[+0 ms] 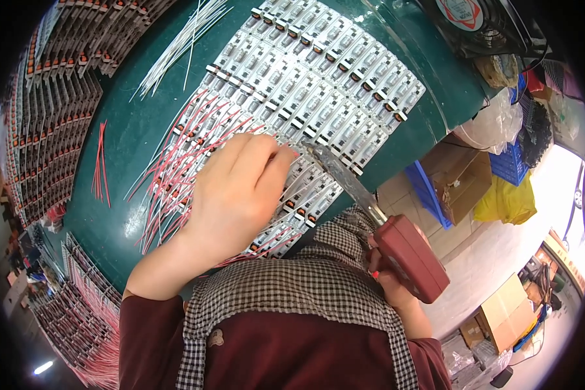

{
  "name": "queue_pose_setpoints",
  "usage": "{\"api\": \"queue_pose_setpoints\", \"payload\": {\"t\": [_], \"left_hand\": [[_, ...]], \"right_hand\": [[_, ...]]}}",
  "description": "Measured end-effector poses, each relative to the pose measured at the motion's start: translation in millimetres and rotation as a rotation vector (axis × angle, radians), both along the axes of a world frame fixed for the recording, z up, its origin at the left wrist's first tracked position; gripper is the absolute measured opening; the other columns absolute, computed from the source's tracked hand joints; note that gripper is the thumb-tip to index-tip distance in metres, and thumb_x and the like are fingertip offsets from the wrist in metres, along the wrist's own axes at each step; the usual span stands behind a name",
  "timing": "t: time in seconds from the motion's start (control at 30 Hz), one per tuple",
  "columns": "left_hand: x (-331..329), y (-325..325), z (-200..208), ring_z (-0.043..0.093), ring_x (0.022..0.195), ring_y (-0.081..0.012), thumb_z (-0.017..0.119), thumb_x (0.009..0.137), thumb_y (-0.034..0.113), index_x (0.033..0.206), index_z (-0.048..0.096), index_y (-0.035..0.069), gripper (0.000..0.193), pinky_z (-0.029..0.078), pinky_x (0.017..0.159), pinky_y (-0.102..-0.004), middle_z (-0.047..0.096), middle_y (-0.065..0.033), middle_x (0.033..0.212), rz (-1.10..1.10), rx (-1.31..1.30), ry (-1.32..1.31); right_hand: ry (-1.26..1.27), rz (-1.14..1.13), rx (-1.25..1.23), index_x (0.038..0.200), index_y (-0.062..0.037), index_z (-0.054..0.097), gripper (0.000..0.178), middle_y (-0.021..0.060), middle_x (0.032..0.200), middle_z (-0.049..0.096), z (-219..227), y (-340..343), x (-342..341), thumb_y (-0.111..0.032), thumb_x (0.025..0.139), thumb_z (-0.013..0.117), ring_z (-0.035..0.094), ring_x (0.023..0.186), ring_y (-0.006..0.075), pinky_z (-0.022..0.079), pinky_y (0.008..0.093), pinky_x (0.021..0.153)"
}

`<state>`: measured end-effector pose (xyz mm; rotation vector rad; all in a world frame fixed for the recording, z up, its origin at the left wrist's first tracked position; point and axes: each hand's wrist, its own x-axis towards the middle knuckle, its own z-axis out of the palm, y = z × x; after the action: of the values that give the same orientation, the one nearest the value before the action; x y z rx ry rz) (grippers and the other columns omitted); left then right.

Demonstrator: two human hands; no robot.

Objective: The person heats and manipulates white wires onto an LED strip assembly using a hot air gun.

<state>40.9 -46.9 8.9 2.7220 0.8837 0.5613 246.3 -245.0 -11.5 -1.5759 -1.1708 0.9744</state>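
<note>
A panel of white circuit boards (318, 78), with rows of small components, lies on the green table in front of me. My left hand (240, 182) rests over its lower part, thumb and fingers pinched together; a bit of red shows at the fingertips, seemingly the end of a wire. Red and white wires (159, 185) fan out to the left from the nearer boards, some passing under that hand. My right hand (393, 279) grips a dark red soldering gun (411, 257). Its long metal barrel (348, 179) points up-left, with the tip just right of my left fingertips.
Bundles of white wires (182, 49) and red wires (101, 166) lie on the green table (120, 237). Stacked board panels (52, 130) line the left side. A black fan (494, 29) stands far right; cardboard boxes (465, 179), a blue crate (510, 162) and a yellow bag (510, 198) sit below.
</note>
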Motion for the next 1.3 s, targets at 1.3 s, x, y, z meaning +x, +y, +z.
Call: {"api": "queue_pose_setpoints", "payload": {"t": [1.3], "left_hand": [[8, -12, 2, 0.050, 0.068, -0.0181, 0.060, 0.065, 0.002, 0.085, 0.060, -0.002, 0.020, 0.044, 0.053, -0.0277, 0.046, -0.0055, 0.076, -0.052, -0.066, 0.056]], "right_hand": [[0.078, -0.020, -0.051, 0.120, 0.0099, 0.046, 0.068, 0.0135, 0.090, 0.066, 1, -14, 7, -0.024, 0.070, 0.078, 0.066, 0.068, 0.0198, 0.051, 0.0256, 0.058]]}}
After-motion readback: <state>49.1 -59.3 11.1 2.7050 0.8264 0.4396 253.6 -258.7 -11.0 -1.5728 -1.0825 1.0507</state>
